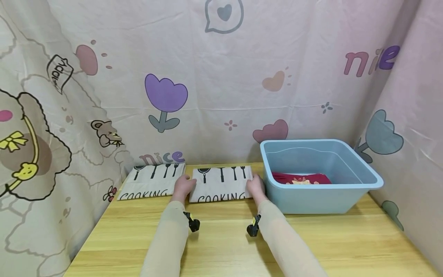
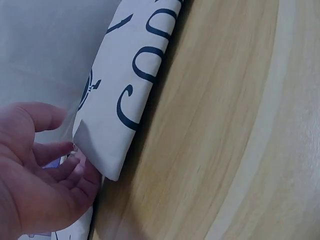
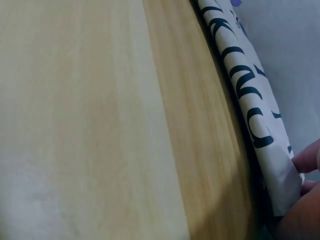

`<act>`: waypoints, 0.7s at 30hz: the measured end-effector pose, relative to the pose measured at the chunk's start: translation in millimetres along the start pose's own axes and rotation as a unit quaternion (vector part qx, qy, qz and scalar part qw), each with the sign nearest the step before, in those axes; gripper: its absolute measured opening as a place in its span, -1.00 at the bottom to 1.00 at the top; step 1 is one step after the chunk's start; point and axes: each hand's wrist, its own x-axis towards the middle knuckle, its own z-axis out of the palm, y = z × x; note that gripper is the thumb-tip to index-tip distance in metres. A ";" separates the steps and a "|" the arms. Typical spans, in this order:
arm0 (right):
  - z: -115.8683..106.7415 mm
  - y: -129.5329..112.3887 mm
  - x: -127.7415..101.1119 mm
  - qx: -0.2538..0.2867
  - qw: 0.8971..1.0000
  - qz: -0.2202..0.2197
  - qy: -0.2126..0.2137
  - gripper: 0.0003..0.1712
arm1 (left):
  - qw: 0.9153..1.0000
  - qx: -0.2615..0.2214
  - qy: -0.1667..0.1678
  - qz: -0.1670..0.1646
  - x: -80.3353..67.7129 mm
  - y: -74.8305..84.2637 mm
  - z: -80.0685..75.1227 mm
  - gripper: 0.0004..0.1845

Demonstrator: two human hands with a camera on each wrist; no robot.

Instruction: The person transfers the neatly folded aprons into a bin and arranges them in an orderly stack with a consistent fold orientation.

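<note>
A folded white cloth [image 1: 221, 184] printed with black utensils and the word COOKING lies between the two hands on the wooden table. At its left edge is my left hand [image 1: 184, 187]; in the left wrist view the fingertips [image 2: 70, 150] touch the cloth's side near the corner, the thumb raised apart from it. On the opposite edge my right hand [image 1: 256, 185] pinches the near corner, its thumb [image 3: 307, 157] against the cloth in the right wrist view; part of this hand is out of that frame. A matching folded cloth [image 1: 149, 184] lies just left of my left hand.
A light blue plastic tub [image 1: 322, 200] stands right beside my right hand, with a red patterned cloth [image 1: 320, 178] inside. Behind the table [image 1: 221, 246] hangs a printed curtain [image 1: 221, 96], which also closes off the left and right sides.
</note>
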 end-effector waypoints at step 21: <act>1.7 2.7 -12.0 0.114 0.993 -0.002 0.031 -0.57 | 0.993 -0.104 0.040 -0.028 -9.0 -10.5 5.4 -0.50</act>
